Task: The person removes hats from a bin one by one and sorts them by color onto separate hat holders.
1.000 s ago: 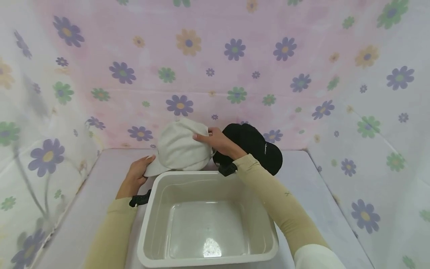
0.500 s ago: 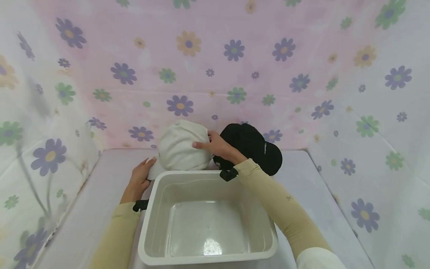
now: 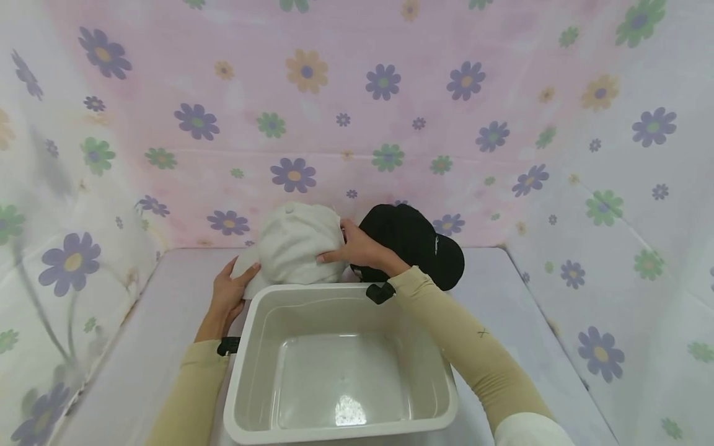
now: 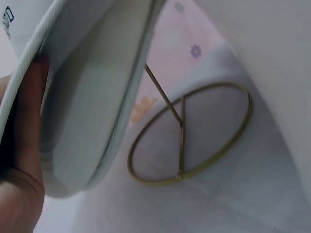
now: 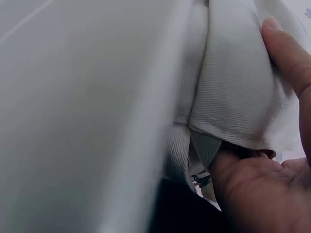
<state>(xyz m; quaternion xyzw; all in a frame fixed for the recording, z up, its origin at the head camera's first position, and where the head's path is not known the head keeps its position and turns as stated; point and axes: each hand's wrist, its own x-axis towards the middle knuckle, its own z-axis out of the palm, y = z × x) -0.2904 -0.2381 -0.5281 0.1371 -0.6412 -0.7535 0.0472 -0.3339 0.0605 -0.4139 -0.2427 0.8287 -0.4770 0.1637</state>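
A white baseball cap [image 3: 298, 241] is between my two hands behind the beige bin. My left hand [image 3: 227, 292] pinches its brim, with fingers under the brim in the left wrist view. The right hand [image 3: 365, 251] grips the back of the cap, thumb outside and fingers tucked in under the edge [image 5: 257, 194]. Below the cap, the left wrist view shows a gold wire stand [image 4: 181, 145] with a round base on the table; whether the cap touches it I cannot tell. A black cap [image 3: 404, 238] sits just beyond my right wrist, its brim pointing right.
The beige bin [image 3: 334, 306] stands in front of the caps, between my forearms, with nothing seen inside. A pale cloth [image 3: 502, 297] covers the table. Flower-patterned fabric walls [image 3: 312, 130] rise at the back and both sides.
The white cap has turned slightly, so its top button now shows and its brim stands more upright. My left hand turned with the brim. The black cap and bin have stayed put.
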